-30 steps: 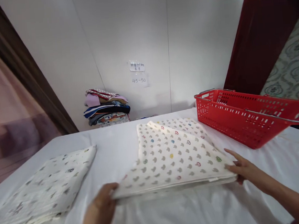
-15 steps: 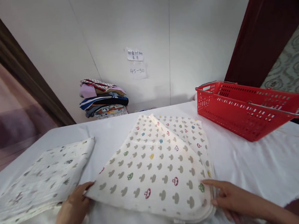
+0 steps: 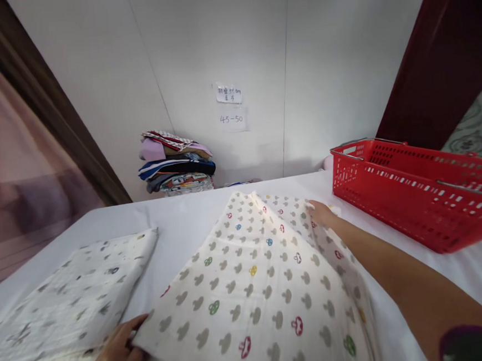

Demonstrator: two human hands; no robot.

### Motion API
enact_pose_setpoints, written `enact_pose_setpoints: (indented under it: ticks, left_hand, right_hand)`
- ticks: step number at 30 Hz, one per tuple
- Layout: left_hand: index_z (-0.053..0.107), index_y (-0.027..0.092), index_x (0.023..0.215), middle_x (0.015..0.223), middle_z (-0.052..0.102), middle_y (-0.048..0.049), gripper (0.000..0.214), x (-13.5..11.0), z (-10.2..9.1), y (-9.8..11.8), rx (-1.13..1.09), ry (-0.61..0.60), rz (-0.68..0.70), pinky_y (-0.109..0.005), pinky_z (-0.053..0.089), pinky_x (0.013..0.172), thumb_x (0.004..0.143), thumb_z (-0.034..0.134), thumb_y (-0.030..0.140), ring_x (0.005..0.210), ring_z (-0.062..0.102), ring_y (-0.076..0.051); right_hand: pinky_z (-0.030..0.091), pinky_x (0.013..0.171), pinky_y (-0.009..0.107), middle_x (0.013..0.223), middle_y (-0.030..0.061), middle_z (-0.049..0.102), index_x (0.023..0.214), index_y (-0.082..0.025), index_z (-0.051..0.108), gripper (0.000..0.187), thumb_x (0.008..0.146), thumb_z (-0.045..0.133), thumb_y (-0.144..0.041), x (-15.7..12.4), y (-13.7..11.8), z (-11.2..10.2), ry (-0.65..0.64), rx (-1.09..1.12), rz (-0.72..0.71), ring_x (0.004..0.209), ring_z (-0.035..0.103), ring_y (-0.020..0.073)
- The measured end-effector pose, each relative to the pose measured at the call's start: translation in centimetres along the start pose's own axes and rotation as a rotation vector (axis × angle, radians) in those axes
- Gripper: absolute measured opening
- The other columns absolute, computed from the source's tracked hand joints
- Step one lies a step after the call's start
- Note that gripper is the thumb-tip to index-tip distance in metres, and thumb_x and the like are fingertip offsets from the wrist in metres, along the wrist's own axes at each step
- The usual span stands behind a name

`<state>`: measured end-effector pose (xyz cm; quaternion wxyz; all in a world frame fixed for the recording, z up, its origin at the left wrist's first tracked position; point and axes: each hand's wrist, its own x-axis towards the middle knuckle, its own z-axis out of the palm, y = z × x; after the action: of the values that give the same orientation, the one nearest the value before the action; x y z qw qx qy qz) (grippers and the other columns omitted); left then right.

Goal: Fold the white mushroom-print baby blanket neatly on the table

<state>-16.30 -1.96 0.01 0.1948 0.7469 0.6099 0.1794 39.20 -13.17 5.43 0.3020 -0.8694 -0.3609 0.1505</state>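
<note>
A white cloth printed with mushrooms (image 3: 249, 280) lies partly folded on the table before me, its near right side lifted a little off the surface. My left hand (image 3: 117, 354) pinches the cloth's left corner between thumb and fingers. Stretched forward, my right hand (image 3: 321, 213) is closed on the far right edge of the same cloth; its fingertips are partly hidden by the fabric. Left of it lies a second white cloth (image 3: 74, 293), folded flat, with grey and dark prints.
A red plastic basket (image 3: 417, 194) with metal handles stands at the right of the white-covered table (image 3: 185, 212). Several folded fabrics form a stack (image 3: 177, 163) against the wall. Two paper notes (image 3: 230, 106) are on the wall. A pinkish curtain (image 3: 18, 164) hangs at left.
My right hand has moved from the cloth's near right edge to its far right edge and gripped it. The right side of the cloth has risen. My left hand stays at its corner.
</note>
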Motion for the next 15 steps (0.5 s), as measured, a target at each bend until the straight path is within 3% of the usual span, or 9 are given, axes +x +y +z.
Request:
enact_pose_setpoints:
  ticks: [3,8,15]
  left_hand:
    - [0.062,0.024,0.105,0.111,0.063,-0.0034,0.037,0.5,0.4,-1.0,-0.034,0.016,-0.002,-0.036,0.047,0.085,0.07,0.049,0.027,0.1,0.06,-0.026]
    - [0.064,0.024,0.102,0.108,0.065,-0.003,0.036,-0.1,-0.1,0.5,-0.007,0.021,-0.04,-0.036,0.047,0.084,0.07,0.048,0.029,0.099,0.06,-0.025]
    - [0.063,0.024,0.104,0.106,0.065,-0.0028,0.036,-0.4,-0.2,1.4,0.01,0.016,-0.067,-0.034,0.048,0.082,0.072,0.048,0.031,0.095,0.061,-0.025]
  right_hand:
    - [0.045,0.084,0.027,0.108,0.0078,0.065,0.116,-0.019,0.059,0.046,0.071,0.065,-0.026,2.5,-0.1,1.4,0.023,0.017,0.007,0.107,0.055,0.0222]
    - [0.048,0.074,0.028,0.09,0.0069,0.068,0.101,-0.017,0.065,0.037,0.065,0.069,-0.023,4.8,0.8,1.3,-0.017,0.135,0.028,0.094,0.062,0.0248]
    - [0.05,0.059,0.027,0.078,0.0069,0.068,0.106,-0.013,0.056,0.024,0.084,0.05,-0.02,5.5,2.9,-0.9,-0.012,0.451,0.09,0.069,0.065,0.0187]
